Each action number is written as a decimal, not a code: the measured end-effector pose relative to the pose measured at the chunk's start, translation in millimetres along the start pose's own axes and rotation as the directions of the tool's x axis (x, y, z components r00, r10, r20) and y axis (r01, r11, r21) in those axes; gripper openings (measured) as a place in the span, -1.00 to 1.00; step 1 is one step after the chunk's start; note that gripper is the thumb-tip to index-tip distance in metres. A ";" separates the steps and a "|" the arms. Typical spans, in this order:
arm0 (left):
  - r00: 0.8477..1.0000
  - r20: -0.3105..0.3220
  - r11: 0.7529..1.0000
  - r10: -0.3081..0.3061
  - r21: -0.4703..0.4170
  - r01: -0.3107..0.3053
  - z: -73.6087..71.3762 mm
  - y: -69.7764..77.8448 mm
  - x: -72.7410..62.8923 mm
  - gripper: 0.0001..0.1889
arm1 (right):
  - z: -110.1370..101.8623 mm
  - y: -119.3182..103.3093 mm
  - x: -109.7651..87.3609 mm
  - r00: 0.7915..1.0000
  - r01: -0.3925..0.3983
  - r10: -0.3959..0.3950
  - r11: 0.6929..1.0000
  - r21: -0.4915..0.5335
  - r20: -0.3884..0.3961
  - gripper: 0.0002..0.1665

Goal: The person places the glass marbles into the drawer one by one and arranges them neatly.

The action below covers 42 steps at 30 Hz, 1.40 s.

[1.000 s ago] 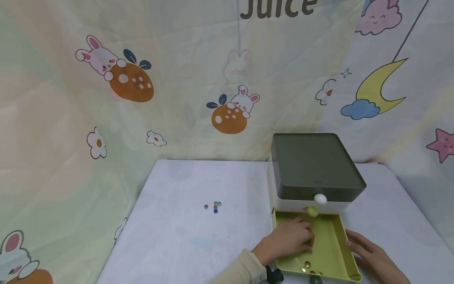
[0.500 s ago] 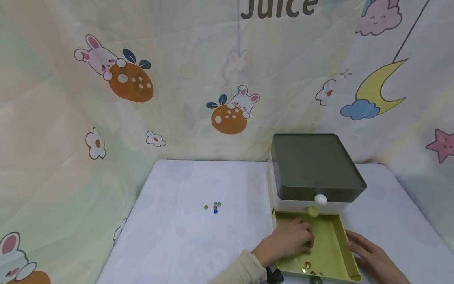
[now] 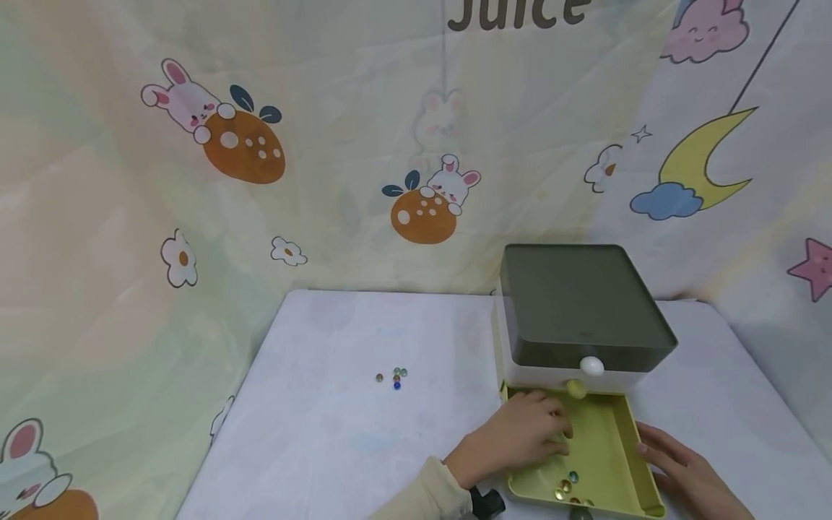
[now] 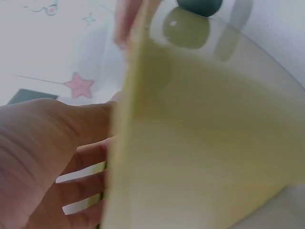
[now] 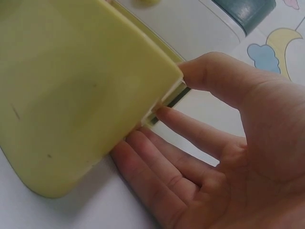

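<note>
My left hand reaches over the near-left side of a pulled-out yellow-green drawer, its fingers apart and extended inside. In the left wrist view, the drawer wall hides those fingertips. A blue-green glass marble lies on the drawer floor just in front of this hand, close to several yellowish marbles at the front wall. My right hand rests against the drawer's right outer side. In the right wrist view, its thumb touches the rim while the other fingers lie fairly straight along the wall.
Behind the drawer stands a white cabinet with a dark green top, a white knob and a yellow-green knob. Several small marbles sit on the white table to the left. A printed cloth backdrop hangs behind.
My left hand has drawn back slightly to the left and its fingers have spread, with the blue-green marble now showing on the drawer floor. My right hand stays at the drawer's side.
</note>
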<state>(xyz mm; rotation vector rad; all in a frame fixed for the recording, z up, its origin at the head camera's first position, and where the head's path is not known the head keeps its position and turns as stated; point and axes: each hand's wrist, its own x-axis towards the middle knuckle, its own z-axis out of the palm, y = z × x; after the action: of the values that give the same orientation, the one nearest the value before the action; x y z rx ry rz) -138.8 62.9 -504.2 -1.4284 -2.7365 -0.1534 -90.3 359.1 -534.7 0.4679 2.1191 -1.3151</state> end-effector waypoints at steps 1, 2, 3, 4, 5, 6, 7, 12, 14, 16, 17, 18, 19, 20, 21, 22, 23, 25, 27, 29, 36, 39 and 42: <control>1.000 -0.010 1.000 0.002 0.001 -0.002 -3.3 -1.2 -2.4 -0.73 | -0.2 -0.3 -0.3 1.000 0.000 0.000 1.000 -0.002 0.000 0.25; 1.000 -0.021 1.000 0.005 0.004 -0.005 -6.3 -2.5 -4.9 -0.74 | -0.4 -0.6 -0.4 1.000 0.004 -0.004 1.000 -0.004 -0.002 0.25; 0.999 -0.035 1.000 0.007 0.004 -0.007 -9.4 -3.8 -7.5 -0.74 | -0.6 -0.9 -0.6 1.000 0.010 -0.010 1.000 -0.007 -0.002 0.24; 0.999 -0.047 1.000 0.008 0.009 -0.007 -12.6 -5.3 -9.9 -0.74 | -0.8 -1.2 -0.8 1.000 0.018 -0.018 1.000 -0.016 -0.005 0.23; 0.998 -0.060 1.000 0.010 0.017 -0.009 -15.6 -7.0 -12.4 -0.74 | -0.9 -1.6 -1.1 1.000 0.026 -0.026 0.999 -0.024 -0.007 0.21; 0.997 -0.078 1.000 0.014 0.023 -0.012 -17.4 -9.2 -14.8 -0.74 | -0.8 -2.2 -1.5 1.000 0.029 -0.029 0.999 -0.026 -0.009 0.21; 0.995 -0.094 0.999 0.015 0.029 -0.013 -19.7 -11.4 -17.3 -0.75 | -0.8 -2.6 -2.1 0.999 0.037 -0.037 0.999 -0.036 -0.011 0.19; 0.986 -0.167 1.000 0.015 0.010 -0.014 -31.9 -25.8 -31.8 -0.77 | -1.0 -3.3 -2.6 0.999 0.034 -0.035 0.998 -0.049 -0.022 0.21; 0.982 -0.187 1.000 0.005 0.003 -0.005 -37.8 -32.2 -38.2 -0.77 | -1.2 -3.4 -2.4 0.999 0.029 -0.030 0.999 -0.045 -0.021 0.23; 0.980 -0.200 1.000 -0.011 0.004 0.012 -41.5 -39.3 -44.2 -0.77 | -0.9 -4.4 -2.9 1.000 0.018 -0.019 0.999 -0.039 -0.019 0.25; 0.979 -0.203 1.000 -0.021 0.004 0.022 -43.6 -43.2 -47.3 -0.77 | -1.1 -4.5 -2.7 1.000 0.015 -0.016 0.999 -0.036 -0.016 0.25; 0.978 -0.205 0.999 -0.031 0.009 0.033 -44.7 -47.1 -50.2 -0.77 | -1.5 -4.4 -2.1 1.000 0.019 -0.020 0.999 -0.036 -0.014 0.25; 0.979 -0.201 0.999 -0.041 0.007 0.044 -46.3 -51.0 -53.4 -0.77 | -1.8 -4.1 -1.3 1.000 0.018 -0.018 0.999 -0.034 -0.014 0.26; 0.979 -0.195 0.998 -0.054 0.011 0.057 -46.9 -55.3 -56.5 -0.77 | -2.2 -3.5 -0.2 1.000 0.019 -0.019 0.999 -0.029 -0.012 0.26; 0.980 -0.185 0.997 -0.067 0.010 0.070 -47.3 -59.5 -59.8 -0.77 | -2.4 -2.7 0.6 1.000 0.017 -0.017 1.000 -0.025 -0.012 0.27; 0.981 -0.176 0.997 -0.078 0.008 0.081 -47.6 -63.7 -63.0 -0.77 | -2.6 -1.7 1.4 1.000 0.019 -0.019 1.000 -0.023 -0.009 0.27; 0.982 -0.168 0.996 -0.090 0.005 0.092 -46.9 -68.2 -66.1 -0.77 | -2.6 -0.4 2.2 1.000 0.017 -0.017 1.000 -0.019 -0.009 0.27; 0.982 -0.149 0.994 -0.112 -0.010 0.112 -46.4 -77.0 -72.8 -0.77 | -2.2 1.8 3.1 1.000 0.017 -0.017 1.000 -0.017 -0.008 0.26; 0.981 -0.132 0.990 -0.139 -0.032 0.136 -45.9 -85.6 -79.7 -0.77 | -1.6 3.1 3.2 1.000 0.019 -0.019 1.000 -0.015 -0.006 0.24; 0.979 -0.116 0.985 -0.167 -0.056 0.162 -46.1 -93.9 -87.1 -0.76 | -1.1 3.4 3.2 1.000 0.027 -0.027 1.000 -0.007 -0.003 0.23; 0.967 -0.085 0.967 -0.241 -0.102 0.232 -49.0 -117.7 -111.3 -0.75 | 0.6 0.7 -0.2 0.999 0.048 -0.048 0.999 0.001 -0.006 0.18; 0.961 -0.090 0.960 -0.262 -0.124 0.250 -50.0 -126.0 -120.0 -0.74 | 0.8 -0.2 -2.4 0.999 0.042 -0.042 0.999 -0.002 -0.006 0.19; 0.956 -0.095 0.952 -0.279 -0.159 0.262 -50.0 -134.1 -127.5 -0.74 | 0.8 -0.1 -3.8 0.999 0.034 -0.034 0.999 -0.010 -0.010 0.19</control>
<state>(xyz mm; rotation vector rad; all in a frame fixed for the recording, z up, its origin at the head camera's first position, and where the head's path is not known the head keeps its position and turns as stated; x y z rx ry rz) -176.0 -122.8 -474.6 -1.0236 -2.8589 -0.4409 -87.3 358.4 -532.4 0.4375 2.1493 -1.3231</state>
